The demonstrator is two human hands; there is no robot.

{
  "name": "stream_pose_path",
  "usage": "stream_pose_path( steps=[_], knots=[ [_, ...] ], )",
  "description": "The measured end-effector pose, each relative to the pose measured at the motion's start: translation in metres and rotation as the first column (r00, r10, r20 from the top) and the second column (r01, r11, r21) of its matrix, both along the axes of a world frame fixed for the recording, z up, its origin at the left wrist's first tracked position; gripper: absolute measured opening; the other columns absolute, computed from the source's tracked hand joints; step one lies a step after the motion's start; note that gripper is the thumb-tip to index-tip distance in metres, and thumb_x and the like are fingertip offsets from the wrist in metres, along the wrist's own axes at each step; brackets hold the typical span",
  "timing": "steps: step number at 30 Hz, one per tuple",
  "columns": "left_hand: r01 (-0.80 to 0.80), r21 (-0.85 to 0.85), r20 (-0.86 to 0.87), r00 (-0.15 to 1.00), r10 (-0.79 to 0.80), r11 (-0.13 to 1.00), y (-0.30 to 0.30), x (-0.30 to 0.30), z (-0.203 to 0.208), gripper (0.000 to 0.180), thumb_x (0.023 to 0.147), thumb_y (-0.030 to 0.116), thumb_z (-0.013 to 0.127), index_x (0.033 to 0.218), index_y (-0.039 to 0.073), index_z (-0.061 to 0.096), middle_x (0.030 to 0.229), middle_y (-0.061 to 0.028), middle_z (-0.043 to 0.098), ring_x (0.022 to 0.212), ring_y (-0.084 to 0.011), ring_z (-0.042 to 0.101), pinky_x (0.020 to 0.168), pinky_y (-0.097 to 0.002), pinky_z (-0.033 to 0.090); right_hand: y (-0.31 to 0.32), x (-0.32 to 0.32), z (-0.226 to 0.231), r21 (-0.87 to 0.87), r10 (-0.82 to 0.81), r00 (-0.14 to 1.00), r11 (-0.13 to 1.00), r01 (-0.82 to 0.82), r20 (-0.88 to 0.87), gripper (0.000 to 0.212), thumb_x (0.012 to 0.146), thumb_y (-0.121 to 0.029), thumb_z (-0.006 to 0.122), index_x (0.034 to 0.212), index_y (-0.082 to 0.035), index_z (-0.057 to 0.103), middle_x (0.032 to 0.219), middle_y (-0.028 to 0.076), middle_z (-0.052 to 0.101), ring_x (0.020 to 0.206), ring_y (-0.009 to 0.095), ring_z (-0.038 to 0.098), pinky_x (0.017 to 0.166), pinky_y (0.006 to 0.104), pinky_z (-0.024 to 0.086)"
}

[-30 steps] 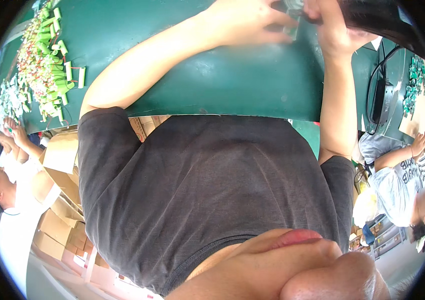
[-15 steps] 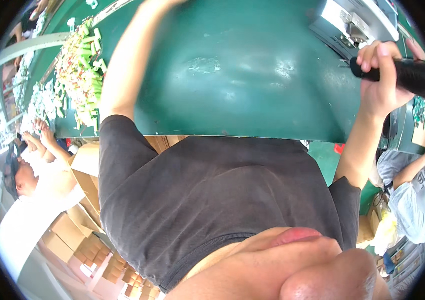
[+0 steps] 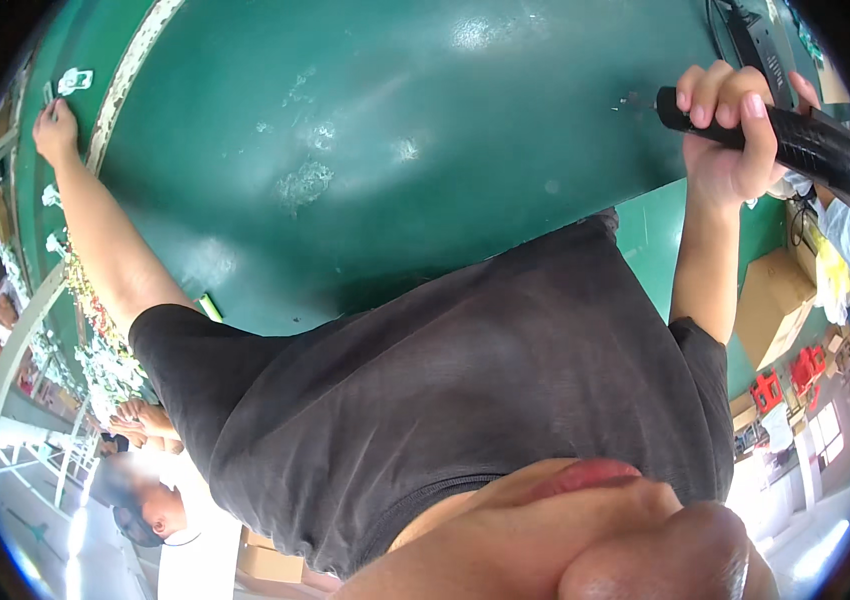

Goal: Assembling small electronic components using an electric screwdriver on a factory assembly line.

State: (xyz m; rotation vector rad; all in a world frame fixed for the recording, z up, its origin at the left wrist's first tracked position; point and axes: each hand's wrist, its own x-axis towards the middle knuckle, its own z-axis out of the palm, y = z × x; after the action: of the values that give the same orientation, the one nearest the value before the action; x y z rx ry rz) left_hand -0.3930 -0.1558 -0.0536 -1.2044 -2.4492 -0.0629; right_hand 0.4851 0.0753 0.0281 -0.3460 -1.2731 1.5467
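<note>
Left arm stretched far out to the upper left. Left hand (image 3: 55,130) bent, fingers drawn together, past the pale strip (image 3: 130,75) that runs along the worktop (image 3: 425,130). A small grey piece (image 3: 48,93) shows right at the fingertips; cannot tell whether it is gripped or only touched. Just beside it, to the right, a white piece (image 3: 76,80) with a dark green middle, lying on the green surface. Two white bits (image 3: 52,196) lie nearer the body, beside the left forearm.

Right hand (image 3: 735,130) closed firmly round a black tool (image 3: 815,150), fingers wrapped over the barrel, thumb lying along the near side. Tool roughly level, blunt end toward the left, body slanting down to the right edge; a pale label near its rear. Thin tip (image 3: 633,101) at the front, blurred; cannot tell whether it touches the worktop. Black power strip (image 3: 757,50) behind the right hand, cable looped beside it.

Green tube (image 3: 210,307) by the left sleeve, near the worktop's front edge. Left of that arm: mixed heap of red and yellow bits (image 3: 95,305), partly hidden, and a heap of white parts (image 3: 110,372). Co-worker (image 3: 195,530) in white at lower left, hands close to the white heap.

Lower right, off the worktop: carton (image 3: 775,305), yellow bag (image 3: 832,275), red stools (image 3: 767,391).
</note>
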Motion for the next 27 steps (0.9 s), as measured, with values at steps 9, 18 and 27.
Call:
stream_pose_path(
  steps=[9, 18, 27],
  knots=[
    [-0.051, 0.256, -0.114, 0.990, 0.083, 0.965, 0.002, 0.095, 0.057, 0.050, 0.079, 0.042, 0.081, 0.117, 0.009, 0.072, 0.121, -0.0118, 0.073, 0.109, -0.0301, 0.070, 0.098, -0.0387, 0.053, 0.033, -0.017, -0.015, 0.131, 0.043, 0.993, 0.990, -0.058, 0.112, 0.010, 0.095, -0.013, 0.052, 0.100, -0.009, 0.045, 0.072, 0.008, 0.047, 0.062, 0.023, 0.048, 0.064, 0.0433, 0.045],
    [0.634, 0.114, 0.609, 0.564, -0.558, 0.765, 0.064, 0.485, 0.143, 0.034, 0.079, 0.006, 0.063, 0.113, 0.005, 0.068, 0.110, -0.0144, 0.062, 0.106, -0.0301, 0.061, 0.095, -0.0394, 0.050, 0.043, -0.079, 0.019, 0.504, -0.031, 0.999, 0.863, 0.041, -0.028, 0.055, 0.096, 0.005, 0.058, 0.144, -0.003, 0.031, 0.074, 0.004, 0.053, 0.056, 0.013, 0.052, 0.055, 0.0279, 0.047],
    [0.855, 0.209, 0.220, 0.432, -0.874, 0.475, 0.070, 0.567, 0.096, 0.023, 0.075, 0.000, 0.068, 0.098, 0.004, 0.068, 0.120, -0.0153, 0.058, 0.113, -0.0366, 0.058, 0.094, -0.0418, 0.051, 0.047, -0.069, 0.015, 0.485, -0.045, 0.992, 0.874, -0.016, 0.114, 0.017, 0.098, -0.006, 0.052, 0.112, 0.002, 0.046, 0.073, 0.015, 0.061, 0.062, 0.025, 0.060, 0.064, 0.0402, 0.053]
  ],
)
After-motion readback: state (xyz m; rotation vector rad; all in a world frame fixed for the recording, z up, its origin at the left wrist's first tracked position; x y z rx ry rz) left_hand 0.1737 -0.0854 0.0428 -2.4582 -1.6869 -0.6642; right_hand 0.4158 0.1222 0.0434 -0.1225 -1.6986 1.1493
